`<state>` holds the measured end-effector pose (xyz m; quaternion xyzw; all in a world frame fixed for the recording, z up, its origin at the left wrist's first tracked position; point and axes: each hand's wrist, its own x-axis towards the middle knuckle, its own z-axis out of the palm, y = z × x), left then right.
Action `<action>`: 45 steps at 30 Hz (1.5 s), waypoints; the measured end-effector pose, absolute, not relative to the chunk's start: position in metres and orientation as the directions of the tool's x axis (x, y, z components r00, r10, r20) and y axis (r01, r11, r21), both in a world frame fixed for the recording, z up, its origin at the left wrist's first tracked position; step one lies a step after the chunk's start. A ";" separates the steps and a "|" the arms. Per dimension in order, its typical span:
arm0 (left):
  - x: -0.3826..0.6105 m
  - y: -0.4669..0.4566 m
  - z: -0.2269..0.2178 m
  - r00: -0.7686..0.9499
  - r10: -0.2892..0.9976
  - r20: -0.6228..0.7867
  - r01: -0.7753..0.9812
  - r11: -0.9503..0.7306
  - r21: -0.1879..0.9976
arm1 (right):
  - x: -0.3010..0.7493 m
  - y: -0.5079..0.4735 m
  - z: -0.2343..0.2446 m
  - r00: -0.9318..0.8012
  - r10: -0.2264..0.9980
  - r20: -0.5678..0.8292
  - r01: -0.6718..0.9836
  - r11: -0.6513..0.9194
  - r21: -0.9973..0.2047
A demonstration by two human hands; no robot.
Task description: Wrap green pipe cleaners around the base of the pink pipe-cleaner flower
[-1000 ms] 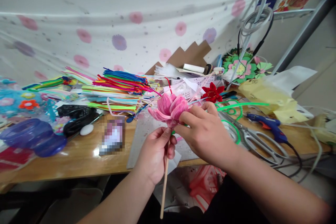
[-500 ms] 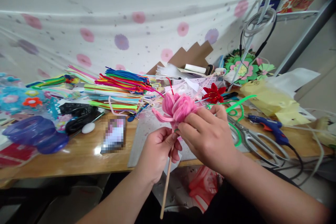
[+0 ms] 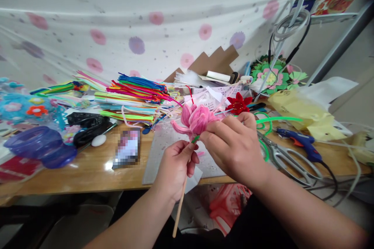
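A pink pipe-cleaner flower (image 3: pixel 198 120) sits at the top of a thin wooden stick (image 3: pixel 179 211), which slants down toward me. My left hand (image 3: pixel 178 167) is closed around the stick just under the blossom, thumb and fingers pinched. Close beside it, my right hand (image 3: pixel 233 149) is closed on a green pipe cleaner (image 3: pixel 280 119). One end of the green strand shows at the flower's base between both hands, and its long end sticks out to the right past my knuckles. The right fingertips are partly hidden behind the hand.
Bundles of coloured pipe cleaners (image 3: pixel 131 99) lie at the back left. Large scissors (image 3: pixel 292 163) and a blue glue gun (image 3: pixel 304 144) rest on the right. A red flower (image 3: pixel 239 103) lies behind my right hand. A purple vase-like container (image 3: pixel 41 148) is at the far left.
My right hand has shifted slightly right, drawing the green pipe cleaner so its long end reaches farther right. The flower has turned a little, and the stick's lower end has swung left.
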<state>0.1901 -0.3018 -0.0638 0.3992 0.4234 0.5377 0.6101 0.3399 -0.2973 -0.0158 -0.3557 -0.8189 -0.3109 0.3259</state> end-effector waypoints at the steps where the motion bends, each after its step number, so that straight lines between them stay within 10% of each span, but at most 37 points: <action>1: 0.191 -0.302 -0.064 0.061 0.995 -0.085 -0.320 0.100 0.942 | 0.340 -0.296 -0.018 -0.529 0.369 0.764 0.781 0.564 0.268; 7: 0.197 -0.301 -0.067 0.042 0.994 -0.102 -0.353 0.110 0.929 | 0.333 -0.291 -0.028 -0.548 0.201 0.812 0.713 0.620 0.327; 17: 0.189 -0.296 -0.065 0.055 0.976 -0.209 -0.518 0.207 0.830 | 0.345 -0.296 -0.011 -0.538 0.343 0.770 0.770 0.572 0.283; 26: 0.190 -0.297 -0.060 -0.051 0.983 -0.174 -0.531 0.120 0.839 | 0.321 -0.325 -0.045 -0.441 0.649 0.620 0.314 0.759 -0.571; 29: 0.192 -0.300 -0.064 -0.028 0.990 -0.142 -0.510 0.108 0.854 | 0.321 -0.309 -0.055 -0.278 0.629 0.726 0.360 0.769 -0.529; 37: 0.194 -0.309 -0.063 -0.008 0.997 -0.076 -0.371 0.068 0.926 | 0.332 -0.292 -0.054 -0.574 0.461 0.676 0.700 0.706 0.113; 45: 0.184 -0.303 -0.058 0.005 0.992 -0.127 -0.193 0.126 0.973 | 0.327 -0.285 -0.070 -0.240 0.527 0.815 0.516 0.780 -0.352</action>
